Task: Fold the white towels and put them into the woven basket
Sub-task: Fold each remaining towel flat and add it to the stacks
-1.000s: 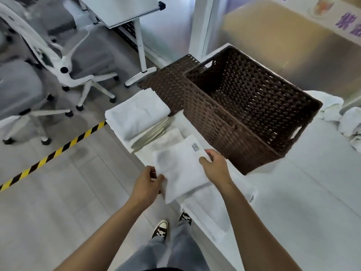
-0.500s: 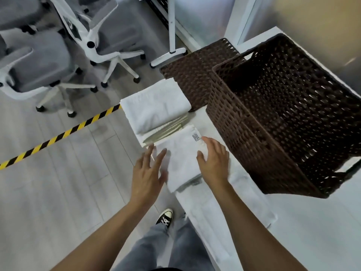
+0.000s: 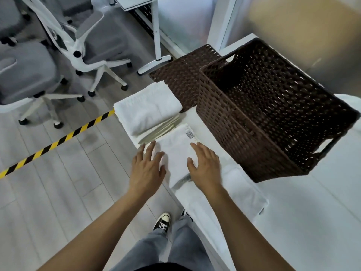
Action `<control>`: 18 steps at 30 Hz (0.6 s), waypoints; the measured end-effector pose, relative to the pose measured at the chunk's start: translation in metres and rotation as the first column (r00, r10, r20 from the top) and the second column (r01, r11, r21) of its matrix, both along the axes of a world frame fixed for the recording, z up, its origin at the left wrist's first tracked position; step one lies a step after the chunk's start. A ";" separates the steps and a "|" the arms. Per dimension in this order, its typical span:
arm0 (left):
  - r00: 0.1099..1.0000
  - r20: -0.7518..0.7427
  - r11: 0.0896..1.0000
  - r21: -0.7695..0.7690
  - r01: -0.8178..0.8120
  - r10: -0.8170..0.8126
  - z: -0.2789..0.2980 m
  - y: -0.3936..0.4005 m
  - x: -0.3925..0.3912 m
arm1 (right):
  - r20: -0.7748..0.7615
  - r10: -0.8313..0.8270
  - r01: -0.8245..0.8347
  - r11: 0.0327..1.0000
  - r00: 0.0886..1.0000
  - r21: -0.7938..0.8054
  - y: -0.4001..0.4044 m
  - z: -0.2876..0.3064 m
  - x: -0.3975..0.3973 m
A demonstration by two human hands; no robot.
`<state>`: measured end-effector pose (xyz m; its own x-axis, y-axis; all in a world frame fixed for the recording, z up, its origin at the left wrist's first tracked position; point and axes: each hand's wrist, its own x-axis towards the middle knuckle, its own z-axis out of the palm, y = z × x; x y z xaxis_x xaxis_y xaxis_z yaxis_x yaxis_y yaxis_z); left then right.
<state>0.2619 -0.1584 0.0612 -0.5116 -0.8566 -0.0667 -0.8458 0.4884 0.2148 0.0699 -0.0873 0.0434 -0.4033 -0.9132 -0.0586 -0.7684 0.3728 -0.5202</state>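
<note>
A second ago I was pinching the small folded towel [image 3: 178, 151] up off the table between both hands; since then I have laid it down and let go. My left hand [image 3: 146, 169] lies flat with straight, spread fingers on the towel's left edge. My right hand [image 3: 206, 166] is just as flat on its right side, pressing the fold. Neither hand grips anything.

As for progress, I judge I am partway through. This towel is folded small, its label [image 3: 189, 134] facing up at the far corner. It rests on a larger towel [image 3: 230, 194] spread flat near the table edge, which looks not yet folded. A stack of folded towels [image 3: 147, 109] sits just beyond, at the table's corner. The woven basket [image 3: 244, 133] stands to my right, and what I can see of its inside holds no towels, so all the loading seems left to do. More white cloth [image 3: 351, 98] shows past the basket; I cannot tell its shape.

The table's edge runs right under my left hand, so the towel has little margin there before the floor [image 3: 58, 182]. The basket's near wall stands near my right hand. Its mouth is open and unobstructed above, so a lift up and right looks free. The basket lid [image 3: 181, 75] lies behind the stack.
</note>
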 end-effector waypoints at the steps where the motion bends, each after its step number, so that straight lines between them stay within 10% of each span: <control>1: 1.000 -0.015 1.000 -0.011 0.015 -0.015 0.006 0.000 -0.002 | 0.007 -0.014 0.014 1.000 1.000 -0.006 0.002 0.005 0.001; 18: 0.846 -0.297 0.896 -0.180 0.406 -0.443 0.081 0.052 -0.076 | -0.012 -0.413 0.402 0.893 0.911 -0.202 0.118 0.094 -0.016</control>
